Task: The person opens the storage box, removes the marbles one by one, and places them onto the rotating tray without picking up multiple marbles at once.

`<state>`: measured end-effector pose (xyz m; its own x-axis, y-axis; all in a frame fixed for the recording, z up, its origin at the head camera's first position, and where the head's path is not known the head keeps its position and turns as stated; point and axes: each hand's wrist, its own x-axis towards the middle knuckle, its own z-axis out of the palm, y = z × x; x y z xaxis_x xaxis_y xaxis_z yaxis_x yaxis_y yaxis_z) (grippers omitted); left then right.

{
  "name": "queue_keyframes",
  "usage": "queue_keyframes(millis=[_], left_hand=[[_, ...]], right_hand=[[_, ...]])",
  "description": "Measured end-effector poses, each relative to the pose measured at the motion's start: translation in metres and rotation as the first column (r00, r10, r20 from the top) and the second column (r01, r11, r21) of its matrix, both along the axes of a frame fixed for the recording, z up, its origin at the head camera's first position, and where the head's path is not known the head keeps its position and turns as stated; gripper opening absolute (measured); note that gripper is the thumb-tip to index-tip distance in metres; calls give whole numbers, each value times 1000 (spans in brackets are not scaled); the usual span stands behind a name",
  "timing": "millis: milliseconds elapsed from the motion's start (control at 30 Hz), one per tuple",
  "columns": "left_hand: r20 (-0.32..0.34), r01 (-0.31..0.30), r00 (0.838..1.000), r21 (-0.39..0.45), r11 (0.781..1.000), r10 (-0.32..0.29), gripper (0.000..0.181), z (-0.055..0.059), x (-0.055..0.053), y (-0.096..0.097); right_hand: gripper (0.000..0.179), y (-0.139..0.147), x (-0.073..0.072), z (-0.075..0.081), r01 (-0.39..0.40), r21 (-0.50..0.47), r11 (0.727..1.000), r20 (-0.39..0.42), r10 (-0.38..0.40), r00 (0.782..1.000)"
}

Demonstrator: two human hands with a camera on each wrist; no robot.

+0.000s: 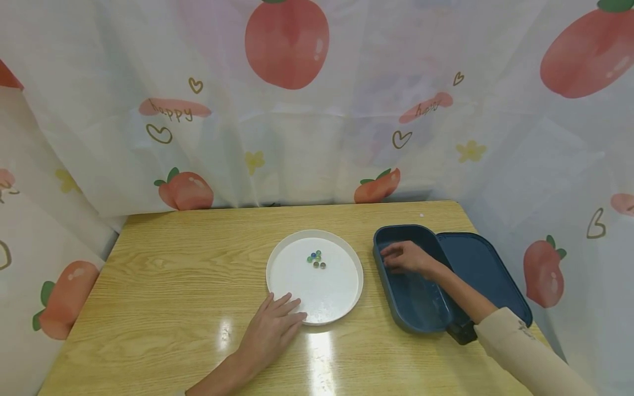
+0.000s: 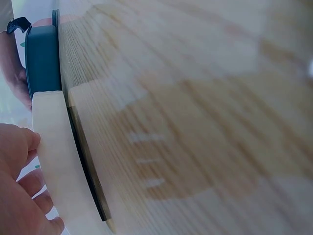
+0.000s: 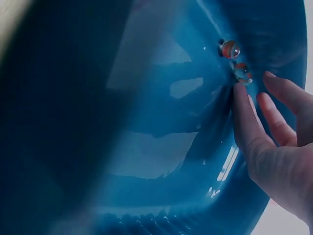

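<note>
My left hand (image 1: 271, 328) rests its spread fingers on the near-left rim of a round white tray (image 1: 342, 297). Several small glass marbles (image 1: 317, 258), green, blue and greyish, lie grouped on that tray. Over at the right, my right hand (image 1: 407, 257) reaches down inside a dark blue oblong bin (image 1: 413, 313), near its left wall. In the right wrist view, orange-streaked clear marbles (image 3: 230, 49) sit in water at the bin's side. One fingertip is right at the lower marble (image 3: 242, 72), with the thumb and fingers apart.
A flat dark blue lid or tray (image 1: 475, 258) lies right of the bin, partly beneath my forearm. A black strap-like piece (image 1: 463, 331) shows at my right wrist. The wooden table (image 1: 188, 286) meets a fruit-printed curtain (image 1: 307, 137) behind and at both sides.
</note>
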<state>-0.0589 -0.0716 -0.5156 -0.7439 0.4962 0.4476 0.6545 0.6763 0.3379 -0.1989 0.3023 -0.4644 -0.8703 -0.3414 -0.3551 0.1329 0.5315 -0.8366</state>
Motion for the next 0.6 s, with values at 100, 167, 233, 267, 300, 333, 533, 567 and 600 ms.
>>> queue_keyframes(millis=[100, 167, 233, 267, 300, 333, 533, 567, 600], left_hand=[[2, -2, 1000, 0, 1000, 2, 13, 0, 1, 0], [3, -4, 1000, 0, 1000, 4, 13, 0, 1, 0], [4, -4, 1000, -1, 1000, 4, 14, 0, 1, 0], [4, -4, 1000, -3, 1000, 4, 14, 0, 1, 0], [5, -5, 1000, -5, 1000, 5, 14, 0, 1, 0], [5, -5, 1000, -5, 1000, 5, 14, 0, 1, 0], [2, -1, 1000, -1, 1000, 1, 14, 0, 1, 0], [3, 0, 1000, 0, 1000, 0, 14, 0, 1, 0], [4, 1, 1000, 0, 1000, -1, 14, 1, 1, 0]], right_hand=[[32, 0, 0, -4, 15, 15, 1000, 5, -15, 1000], [32, -1, 0, -7, 19, 29, 999, -2, -19, 1000], [31, -2, 0, -9, 24, 49, 999, -13, -23, 1000], [30, -3, 1, -10, 24, 60, 998, -22, -23, 999], [29, -4, 1, -10, 22, 66, 998, -30, -20, 999], [28, -4, 1, -11, 20, 77, 997, -41, -17, 999], [23, -6, 3, -14, 18, 126, 992, -93, -6, 996], [22, -6, 3, -14, 19, 128, 992, -100, -6, 995], [22, -6, 3, -15, 20, 129, 992, -106, -6, 994]])
